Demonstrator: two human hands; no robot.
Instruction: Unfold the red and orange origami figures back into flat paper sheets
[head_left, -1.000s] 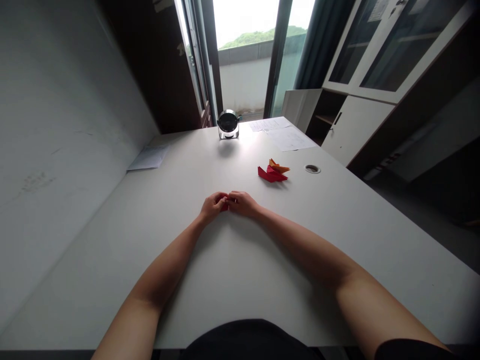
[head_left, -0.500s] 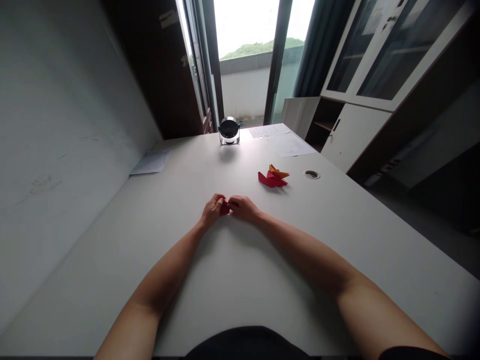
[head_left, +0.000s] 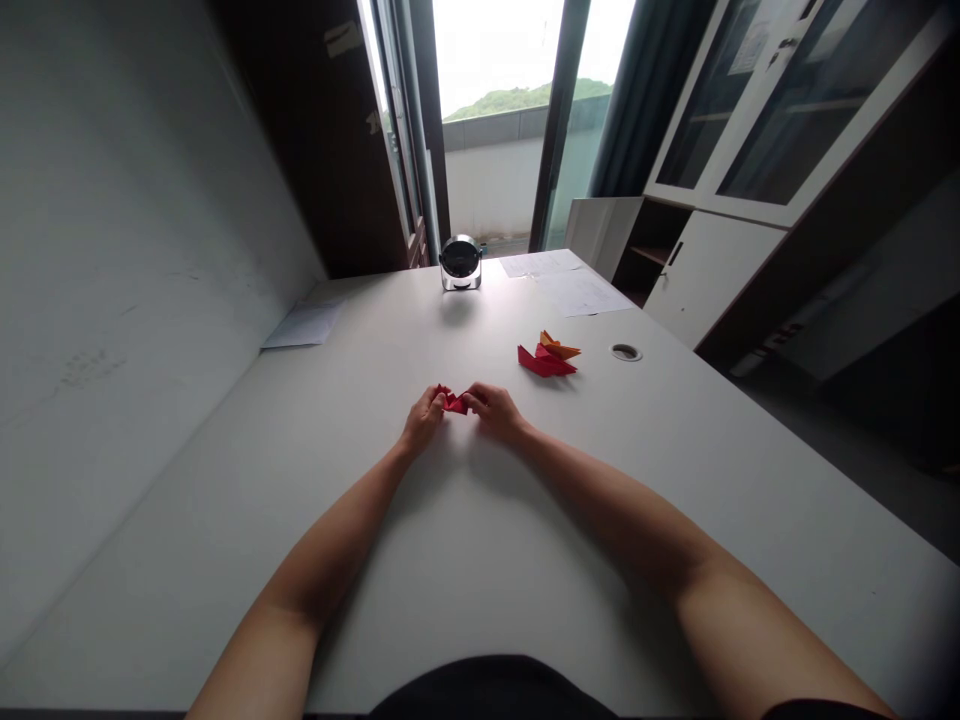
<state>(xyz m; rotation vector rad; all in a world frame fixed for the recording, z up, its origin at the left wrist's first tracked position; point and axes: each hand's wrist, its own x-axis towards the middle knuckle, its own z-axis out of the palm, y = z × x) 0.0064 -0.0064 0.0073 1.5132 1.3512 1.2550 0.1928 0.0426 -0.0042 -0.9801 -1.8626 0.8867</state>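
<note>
Between my hands, over the middle of the white table [head_left: 465, 560], is a small piece of folded red paper [head_left: 454, 403]. My left hand [head_left: 426, 418] pinches its left end, thumb toward me. On the other side, my right hand [head_left: 491, 407] grips the right end between thumb and fingers. Parts of the paper are covered by my fingertips. Beyond my right hand lie a red origami figure [head_left: 546, 362] with pointed ends and an orange origami figure [head_left: 561, 348], the two touching or overlapping.
A round black device on a metal stand [head_left: 460, 262] stands at the far edge. Paper sheets [head_left: 581, 292] lie at the back right, another sheet [head_left: 302, 325] by the left wall. A round cable hole [head_left: 626, 352] is right of the figures. Cabinets [head_left: 712, 260] stand beyond.
My hands have moved slightly apart, and more of the folded red paper shows between them, stretched sideways. My right hand has shifted a little to the right. The origami figures stay in place.
</note>
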